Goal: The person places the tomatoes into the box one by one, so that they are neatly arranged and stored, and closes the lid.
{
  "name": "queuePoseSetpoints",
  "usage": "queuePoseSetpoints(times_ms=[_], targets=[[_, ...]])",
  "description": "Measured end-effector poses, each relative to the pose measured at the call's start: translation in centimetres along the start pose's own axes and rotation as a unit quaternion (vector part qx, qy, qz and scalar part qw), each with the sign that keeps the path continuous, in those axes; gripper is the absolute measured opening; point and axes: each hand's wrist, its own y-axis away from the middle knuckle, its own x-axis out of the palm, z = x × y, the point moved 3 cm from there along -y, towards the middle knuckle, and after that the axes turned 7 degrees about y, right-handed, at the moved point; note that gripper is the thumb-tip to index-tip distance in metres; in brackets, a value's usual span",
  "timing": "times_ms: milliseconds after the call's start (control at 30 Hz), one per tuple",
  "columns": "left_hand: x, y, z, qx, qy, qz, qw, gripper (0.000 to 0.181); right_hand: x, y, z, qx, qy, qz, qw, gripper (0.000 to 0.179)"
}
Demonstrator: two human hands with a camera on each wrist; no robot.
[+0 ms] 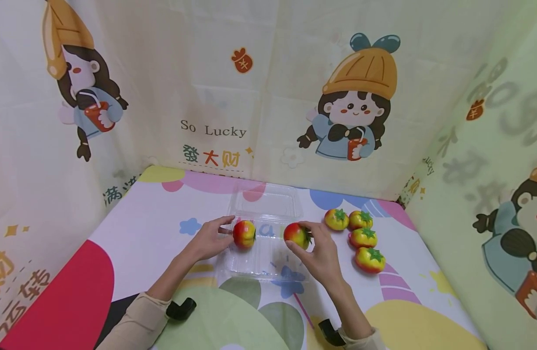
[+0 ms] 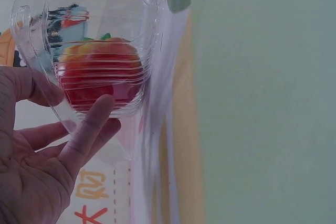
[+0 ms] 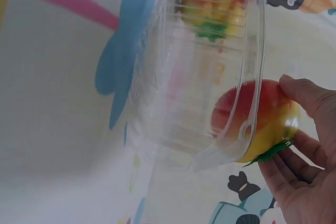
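Printed surface: left hand loosely spread at box; right hand pinches fruit, likely light, best held by its sides.

Plain beige left sleeve and right sleeve. Black curved wrist piece beside each cuff. Hands bare beyond cuffs.

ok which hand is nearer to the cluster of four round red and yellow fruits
Right. The right hand is just left of the cluster, gripping another fruit; the left hand is farther, at the left of the clear plastic container.
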Motion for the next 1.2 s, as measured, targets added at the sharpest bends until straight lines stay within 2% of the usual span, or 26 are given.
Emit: queuePoseSetpoints(times_ms=[700, 1200], targets=[[0.1, -0.1, 0.3, -0.007, -0.001, 0.000, 1.0000, 0.063, 2.0, 0.9, 2.0, -0.004, -0.032, 0.010, 0.9994, 0.054], [0.0, -0.2, 0.2, -0.004, -0.013, -0.005, 0.9999, 0.062, 3.6, 1.2, 2.8, -0.021, -0.032, 0.028, 0.9989, 0.052]])
